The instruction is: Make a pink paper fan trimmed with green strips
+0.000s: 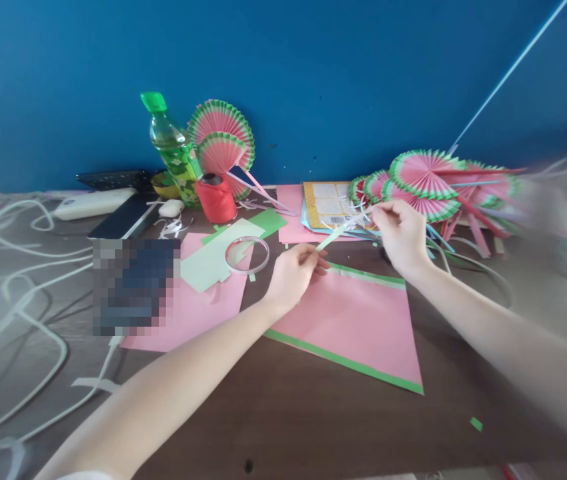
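A thin pale green paper strip (332, 237) is stretched between my two hands, above the far edge of a pink paper sheet (358, 320) with green bands along two edges. My left hand (294, 277) pinches the strip's lower left end, close to the sheet's upper left part. Higher and to the right, my right hand (399, 233) pinches the other end, where something whitish also shows at the fingertips. Whether that is tape backing or more paper I cannot tell. A roll of clear tape (247, 256) lies left of my left hand.
Pale green paper (213, 260) lies over another pink sheet (173, 337). A blurred-out dark device (138, 287) sits left, among white cables (58, 333). Behind stand a green bottle (171, 143), a red spool (216, 200) and folded paper fans (426, 175) against the blue wall.
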A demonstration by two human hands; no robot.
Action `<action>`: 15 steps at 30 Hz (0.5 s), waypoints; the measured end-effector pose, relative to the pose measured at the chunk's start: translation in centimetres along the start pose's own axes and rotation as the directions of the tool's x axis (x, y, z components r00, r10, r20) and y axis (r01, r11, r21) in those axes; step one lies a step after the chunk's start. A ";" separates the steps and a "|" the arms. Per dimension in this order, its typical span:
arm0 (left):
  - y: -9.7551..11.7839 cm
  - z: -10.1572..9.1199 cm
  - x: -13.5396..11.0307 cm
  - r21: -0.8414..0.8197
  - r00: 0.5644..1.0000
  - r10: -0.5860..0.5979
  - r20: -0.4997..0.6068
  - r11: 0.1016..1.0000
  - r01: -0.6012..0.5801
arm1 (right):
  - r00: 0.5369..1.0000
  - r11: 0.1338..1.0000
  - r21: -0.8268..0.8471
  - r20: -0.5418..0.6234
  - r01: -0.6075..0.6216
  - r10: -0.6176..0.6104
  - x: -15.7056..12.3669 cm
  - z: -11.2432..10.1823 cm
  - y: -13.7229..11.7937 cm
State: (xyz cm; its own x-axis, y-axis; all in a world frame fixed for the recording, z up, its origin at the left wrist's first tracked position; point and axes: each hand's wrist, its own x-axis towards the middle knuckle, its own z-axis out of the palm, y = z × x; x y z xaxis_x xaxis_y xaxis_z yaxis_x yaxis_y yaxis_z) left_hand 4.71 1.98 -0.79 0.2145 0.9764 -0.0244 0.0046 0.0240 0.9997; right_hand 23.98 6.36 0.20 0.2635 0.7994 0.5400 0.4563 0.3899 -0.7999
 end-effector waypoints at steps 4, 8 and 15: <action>0.2 -0.2 0.1 -0.088 0.998 0.004 -0.066 0.996 -0.010 | 0.971 0.984 0.021 -0.158 -0.178 0.179 2.1 -0.9 1.5; 0.1 -0.3 0.3 -0.145 0.994 0.019 -0.105 0.989 -0.034 | 0.949 0.963 -0.026 -0.177 -0.270 0.261 3.1 -1.9 1.4; 0.2 -0.3 0.2 -0.193 0.996 0.062 -0.072 0.978 -0.074 | 0.992 0.861 -0.502 0.043 -0.078 0.115 3.6 -3.7 0.5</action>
State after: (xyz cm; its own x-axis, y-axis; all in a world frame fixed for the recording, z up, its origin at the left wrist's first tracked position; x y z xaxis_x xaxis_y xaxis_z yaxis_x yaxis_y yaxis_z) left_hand 4.51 2.24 -0.61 0.1439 0.9889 0.0372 -0.2004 -0.0077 0.9797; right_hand 28.31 7.76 2.74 0.2777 0.8579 0.4324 0.7993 0.0433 -0.5994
